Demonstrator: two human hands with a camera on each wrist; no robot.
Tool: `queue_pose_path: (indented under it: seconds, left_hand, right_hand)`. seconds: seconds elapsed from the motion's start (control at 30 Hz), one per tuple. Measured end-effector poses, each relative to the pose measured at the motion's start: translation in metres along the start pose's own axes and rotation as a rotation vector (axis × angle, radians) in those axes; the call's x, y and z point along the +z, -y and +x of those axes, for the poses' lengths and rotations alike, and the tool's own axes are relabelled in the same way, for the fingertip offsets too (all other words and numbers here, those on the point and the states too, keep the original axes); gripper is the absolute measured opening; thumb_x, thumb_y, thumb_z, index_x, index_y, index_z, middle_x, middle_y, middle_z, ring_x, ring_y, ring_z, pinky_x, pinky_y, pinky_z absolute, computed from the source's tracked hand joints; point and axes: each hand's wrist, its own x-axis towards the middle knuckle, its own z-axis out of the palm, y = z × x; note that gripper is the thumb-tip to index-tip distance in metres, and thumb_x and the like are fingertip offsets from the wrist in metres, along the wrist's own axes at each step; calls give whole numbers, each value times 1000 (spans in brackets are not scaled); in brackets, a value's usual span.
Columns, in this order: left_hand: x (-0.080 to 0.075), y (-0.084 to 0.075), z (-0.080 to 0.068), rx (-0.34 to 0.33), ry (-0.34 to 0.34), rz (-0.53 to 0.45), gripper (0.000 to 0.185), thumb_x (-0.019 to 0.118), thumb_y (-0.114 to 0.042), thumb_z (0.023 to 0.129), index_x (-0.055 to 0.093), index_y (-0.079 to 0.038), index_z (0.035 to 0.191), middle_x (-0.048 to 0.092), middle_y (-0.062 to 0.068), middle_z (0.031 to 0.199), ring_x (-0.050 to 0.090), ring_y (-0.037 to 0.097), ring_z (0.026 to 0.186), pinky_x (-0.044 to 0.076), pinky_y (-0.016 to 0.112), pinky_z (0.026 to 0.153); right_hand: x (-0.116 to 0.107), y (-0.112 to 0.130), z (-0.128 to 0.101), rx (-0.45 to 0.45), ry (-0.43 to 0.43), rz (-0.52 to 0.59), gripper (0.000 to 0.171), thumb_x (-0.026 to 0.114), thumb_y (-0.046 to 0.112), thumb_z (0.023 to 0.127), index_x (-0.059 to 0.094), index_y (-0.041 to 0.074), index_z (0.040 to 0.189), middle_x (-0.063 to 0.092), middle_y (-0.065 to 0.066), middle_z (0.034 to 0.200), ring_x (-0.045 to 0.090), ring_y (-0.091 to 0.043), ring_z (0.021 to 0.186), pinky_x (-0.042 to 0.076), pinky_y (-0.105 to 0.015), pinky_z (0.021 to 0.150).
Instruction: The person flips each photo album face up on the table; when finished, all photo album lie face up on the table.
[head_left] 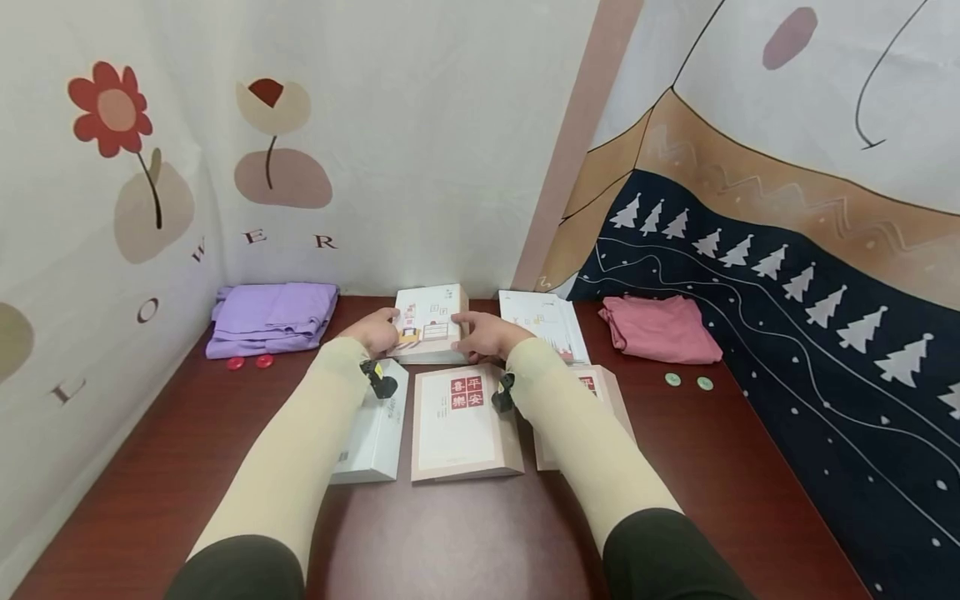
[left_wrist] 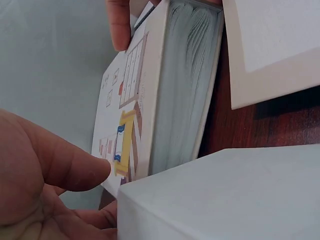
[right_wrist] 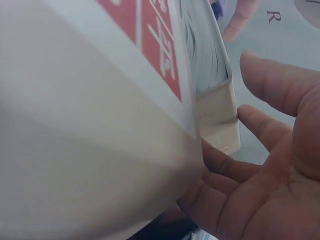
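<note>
A thick book (head_left: pixel 431 325) with small coloured drawings on its cover lies in the middle of the back row. At its left side is my left hand (head_left: pixel 377 332), the thumb (left_wrist: pixel 80 167) stretched over the cover's edge and the other fingers lower down. My right hand (head_left: pixel 486 335) is on the opposite side. In the right wrist view its fingers (right_wrist: pixel 265 127) reach the book's edge, with the thumb apart from it. In front lie a pale book (head_left: pixel 378 437), a book with red square lettering (head_left: pixel 453 442), and another such book (head_left: pixel 611 400) partly behind my right forearm.
A white book (head_left: pixel 536 317) lies at the back right. Folded purple cloth (head_left: pixel 273 317) sits at the left, with two red buttons (head_left: pixel 264 361) before it. Folded pink cloth (head_left: pixel 660 329) and two green buttons (head_left: pixel 672 379) are at the right. Printed fabric walls border the table.
</note>
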Motion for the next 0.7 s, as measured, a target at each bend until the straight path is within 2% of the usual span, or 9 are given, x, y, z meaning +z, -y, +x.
queue_pose_path:
  seconds: [0.1, 0.17, 0.27, 0.33, 0.47, 0.57, 0.7]
  left_hand:
    - [1, -1, 1, -4, -8, -10, 89, 39, 9, 83, 14, -1, 168, 30, 28, 162, 42, 36, 126, 42, 37, 101]
    - [3, -2, 2, -4, -19, -16, 87, 38, 9, 85, 14, -2, 168, 29, 28, 164, 41, 37, 129, 41, 41, 109]
    - [4, -2, 0, 10, -33, -27, 87, 38, 9, 85, 14, -2, 168, 28, 29, 164, 40, 37, 132, 36, 46, 117]
    - [4, -1, -1, 21, -39, -55, 88, 38, 10, 86, 12, -3, 168, 27, 28, 165, 40, 36, 132, 34, 47, 120]
    - [7, -4, -10, 33, -14, -225, 90, 39, 14, 89, 6, -7, 170, 32, 30, 157, 52, 32, 116, 52, 41, 100]
    - [9, -8, -17, 39, -14, -318, 87, 40, 13, 93, 6, -10, 170, 38, 31, 150, 57, 30, 107, 58, 39, 91]
    - [7, -13, -25, 74, -78, -316, 85, 42, 8, 98, 4, -13, 171, 41, 32, 148, 59, 30, 107, 57, 43, 96]
  right_hand:
    - [3, 1, 0, -3, -18, -46, 72, 72, 19, 101, 38, 21, 165, 66, -18, 114, 65, -18, 73, 53, -29, 68]
    - [4, 2, 0, -2, -21, -62, 72, 72, 20, 101, 39, 21, 165, 66, -17, 114, 64, -17, 70, 52, -28, 66]
    - [3, 2, -1, 0, -10, -23, 73, 73, 22, 101, 38, 21, 165, 62, -19, 128, 65, -19, 74, 53, -30, 68]
    - [3, 0, -3, -7, -8, 10, 73, 72, 25, 101, 38, 19, 165, 59, -19, 133, 68, -22, 80, 55, -31, 72]
    - [3, -3, -6, -44, -63, 56, 70, 70, 31, 102, 41, 14, 162, 60, -18, 139, 69, -26, 100, 59, -36, 83]
    - [5, -1, -9, -105, -111, 50, 67, 71, 33, 101, 46, 13, 159, 57, -19, 148, 65, -30, 120, 58, -42, 95]
    - [11, 6, -13, -173, -78, 64, 69, 74, 31, 97, 48, 15, 159, 50, -20, 158, 54, -36, 140, 54, -48, 108]
